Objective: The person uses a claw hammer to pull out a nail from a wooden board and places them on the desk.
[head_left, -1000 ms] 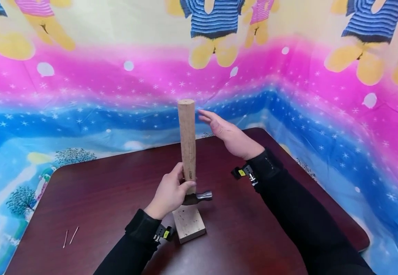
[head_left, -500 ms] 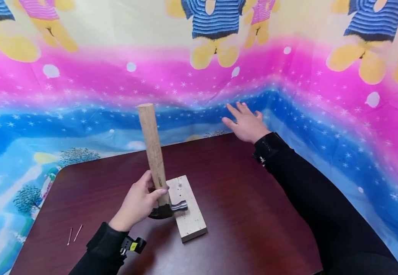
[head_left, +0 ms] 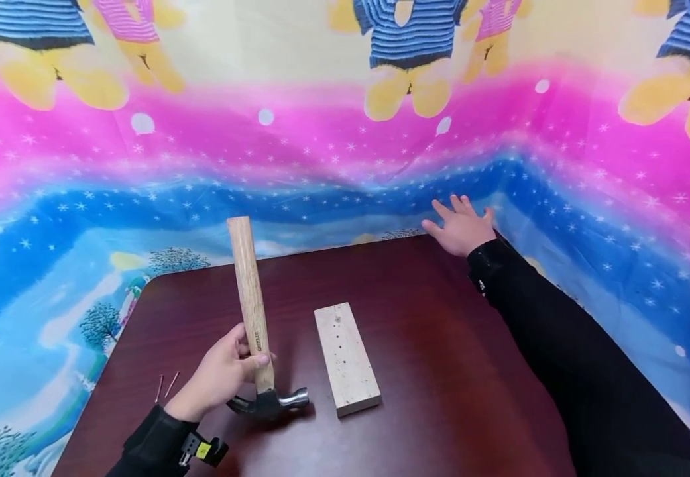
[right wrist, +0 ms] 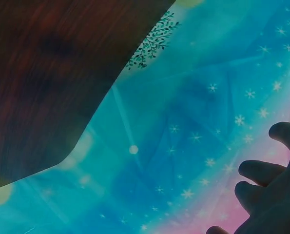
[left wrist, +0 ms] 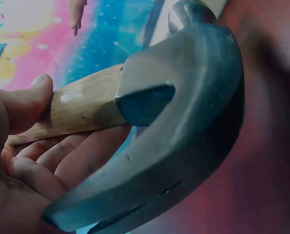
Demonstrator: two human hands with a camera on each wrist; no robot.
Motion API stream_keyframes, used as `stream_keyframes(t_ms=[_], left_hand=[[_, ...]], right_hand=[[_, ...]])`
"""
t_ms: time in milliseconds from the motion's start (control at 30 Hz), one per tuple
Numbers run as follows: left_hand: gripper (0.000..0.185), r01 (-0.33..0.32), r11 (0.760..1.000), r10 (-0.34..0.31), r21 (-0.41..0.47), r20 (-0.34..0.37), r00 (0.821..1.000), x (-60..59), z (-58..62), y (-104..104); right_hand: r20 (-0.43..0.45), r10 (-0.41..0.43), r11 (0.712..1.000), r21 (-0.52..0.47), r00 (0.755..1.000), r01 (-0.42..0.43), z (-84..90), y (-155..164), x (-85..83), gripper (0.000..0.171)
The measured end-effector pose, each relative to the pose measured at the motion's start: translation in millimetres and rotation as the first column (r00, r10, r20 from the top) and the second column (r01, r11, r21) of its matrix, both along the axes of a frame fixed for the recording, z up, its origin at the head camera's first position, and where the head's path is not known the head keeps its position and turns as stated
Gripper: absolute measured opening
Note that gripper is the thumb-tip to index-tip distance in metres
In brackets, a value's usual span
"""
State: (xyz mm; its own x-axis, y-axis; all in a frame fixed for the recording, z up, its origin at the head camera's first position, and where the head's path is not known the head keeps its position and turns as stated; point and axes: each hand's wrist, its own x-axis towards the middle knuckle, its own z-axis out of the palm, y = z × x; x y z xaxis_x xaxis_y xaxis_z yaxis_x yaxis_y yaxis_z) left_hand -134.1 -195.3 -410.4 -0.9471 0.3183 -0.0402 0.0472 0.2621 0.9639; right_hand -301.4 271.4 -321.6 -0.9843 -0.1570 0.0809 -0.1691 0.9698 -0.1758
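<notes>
My left hand (head_left: 222,371) grips a claw hammer (head_left: 252,298) low on its wooden handle, close to the head. The handle points up and the metal head is at the bottom, left of the wooden block. In the left wrist view the claw hammer (left wrist: 183,102) fills the middle, its claw toward the lower left, with the thumb and fingers around the handle. A pale wooden block (head_left: 350,364) with a row of small dark spots lies flat on the table. Far back on the right, my right hand (head_left: 460,228) is spread and holds nothing.
Two nails (head_left: 166,387) lie on the dark red table (head_left: 440,371), left of the left hand. A printed cloth (head_left: 321,152) hangs behind the table and along its right side. The table's rounded corner (right wrist: 67,158) shows in the right wrist view.
The left hand has carried the hammer left and down, off the block and beside it. The right hand has moved right, away from the handle, and spread its fingers. The view has shifted slightly.
</notes>
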Motion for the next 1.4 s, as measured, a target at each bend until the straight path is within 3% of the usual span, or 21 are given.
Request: stream_keyframes(t_ms=[200, 367, 567, 767, 900, 1000, 1167, 1300, 1400], left_hand=[[0.047, 0.073, 0.991, -0.084, 0.113, 0.095, 0.992, 5.0, -25.0, -7.7], [0.05, 0.096, 0.978, -0.128, 0.183, 0.171, 0.977, 8.5, -39.8, -11.1], [0.049, 0.104, 0.97, -0.147, 0.22, 0.186, 0.972, 10.0, -46.3, -13.5], [0.05, 0.088, 0.978, -0.126, 0.187, 0.197, 0.972, 6.9, -46.5, -16.0], [0.043, 0.037, 0.999, -0.042, 0.038, 0.13, 0.991, 4.4, -45.4, -15.8], [0.03, -0.016, 0.99, 0.021, -0.14, 0.032, 0.999, 2.5, -46.8, -15.5], [0.019, -0.074, 0.932, 0.052, -0.354, -0.072, 0.996, -1.5, -50.4, -15.2], [0.022, -0.101, 0.879, 0.057, -0.467, -0.108, 0.993, -5.2, -51.5, -15.0], [0.025, -0.096, 0.851, 0.041, -0.516, -0.116, 0.992, -7.7, -52.4, -16.5]], right_hand=[[0.003, -0.009, 1.0, 0.015, 1.0, 0.009, -0.5, 0.9, 7.8, 0.084], [-0.008, -0.006, 1.0, 0.015, 1.0, 0.006, 1.4, -4.0, 9.6, 0.083], [-0.004, -0.008, 1.0, 0.019, 1.0, 0.008, -1.8, -3.6, 9.5, 0.084], [-0.01, -0.01, 1.0, 0.013, 1.0, 0.01, -4.4, -3.2, 8.6, 0.083], [-0.02, -0.011, 1.0, 0.012, 1.0, 0.012, -4.7, -5.9, 9.1, 0.08], [-0.021, -0.015, 1.0, 0.023, 1.0, 0.016, -7.3, -7.3, 8.4, 0.08], [-0.022, -0.015, 1.0, 0.015, 1.0, 0.015, -12.3, -9.1, 6.7, 0.078], [-0.027, -0.01, 1.0, 0.015, 1.0, 0.011, -13.7, -10.3, 5.4, 0.078], [-0.031, -0.006, 1.0, 0.013, 0.999, 0.006, -15.7, -12.4, 4.0, 0.079]])
